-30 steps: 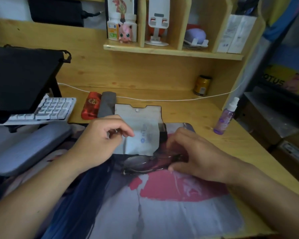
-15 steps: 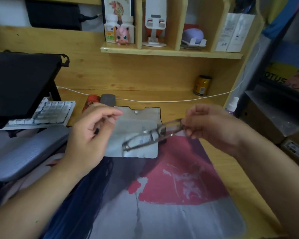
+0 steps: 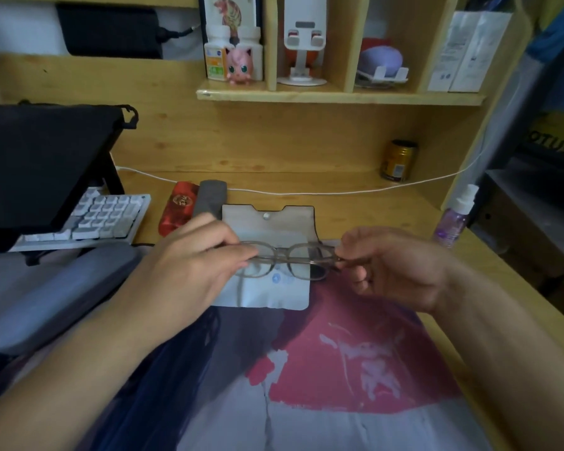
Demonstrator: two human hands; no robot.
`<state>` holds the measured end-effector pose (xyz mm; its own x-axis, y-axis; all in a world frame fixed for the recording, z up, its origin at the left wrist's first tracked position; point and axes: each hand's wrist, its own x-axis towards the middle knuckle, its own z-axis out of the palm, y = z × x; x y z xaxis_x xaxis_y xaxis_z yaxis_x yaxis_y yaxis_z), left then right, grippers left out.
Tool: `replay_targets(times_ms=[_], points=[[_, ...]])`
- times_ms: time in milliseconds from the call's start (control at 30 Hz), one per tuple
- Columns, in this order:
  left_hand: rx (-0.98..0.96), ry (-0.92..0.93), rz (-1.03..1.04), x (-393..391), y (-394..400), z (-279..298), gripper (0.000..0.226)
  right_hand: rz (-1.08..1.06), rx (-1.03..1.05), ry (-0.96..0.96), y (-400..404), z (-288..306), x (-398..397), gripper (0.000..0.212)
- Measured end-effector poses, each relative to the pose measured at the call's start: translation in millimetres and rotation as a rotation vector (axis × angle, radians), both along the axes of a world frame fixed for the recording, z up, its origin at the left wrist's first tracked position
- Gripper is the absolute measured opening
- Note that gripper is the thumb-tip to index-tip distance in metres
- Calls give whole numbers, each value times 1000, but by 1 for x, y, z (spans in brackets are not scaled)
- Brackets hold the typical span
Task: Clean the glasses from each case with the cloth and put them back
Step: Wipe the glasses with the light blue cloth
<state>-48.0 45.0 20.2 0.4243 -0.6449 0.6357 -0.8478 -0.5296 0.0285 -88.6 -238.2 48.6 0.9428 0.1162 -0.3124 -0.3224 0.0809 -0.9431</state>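
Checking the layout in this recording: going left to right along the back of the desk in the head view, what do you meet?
White keyboard → red case → grey case → open pale flap case → gold can → purple spray bottle.

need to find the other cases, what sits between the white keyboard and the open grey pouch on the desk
In the head view, two closed cases lie side by side between the keyboard and the grey pouch: a red case, then a dark grey case right beside the pouch.

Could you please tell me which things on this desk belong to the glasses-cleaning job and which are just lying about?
Part of the job:
glasses, gripped by left hand and right hand
open grey case
red case
dark grey case
spray bottle

Just lying about:
keyboard
can
white cable
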Motion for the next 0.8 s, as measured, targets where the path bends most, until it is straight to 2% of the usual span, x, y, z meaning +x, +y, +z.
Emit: replay_targets(times_ms=[67,133,233,333,433,533,600,667,800], points=[[-16,17,-23,0,-1,0,24,-5,-260,-153,2,-2,-2,5],[-36,24,-35,0,0,0,19,-11,-580,-409,4,-3,-3,11],[-84,15,-26,1,3,0,20,2,-902,-705,3,-5,-2,19],[-81,12,-27,2,4,0,19,64,-1012,-820,2,-8,-3,16],[-99,54,-65,1,2,-2,21,180,-1094,-807,1,-9,-2,13],[-386,325,-31,-3,-2,-1,15,250,-962,-626,-6,-5,0,9],[-727,617,-73,-3,-4,2,15,301,-805,-483,-10,-2,1,8],[-1001,853,-154,-1,-5,1,25,361,-593,-388,-12,-1,0,7],[-1202,1044,-181,3,-8,0,22,384,-8,-346,-13,-8,2,5]])
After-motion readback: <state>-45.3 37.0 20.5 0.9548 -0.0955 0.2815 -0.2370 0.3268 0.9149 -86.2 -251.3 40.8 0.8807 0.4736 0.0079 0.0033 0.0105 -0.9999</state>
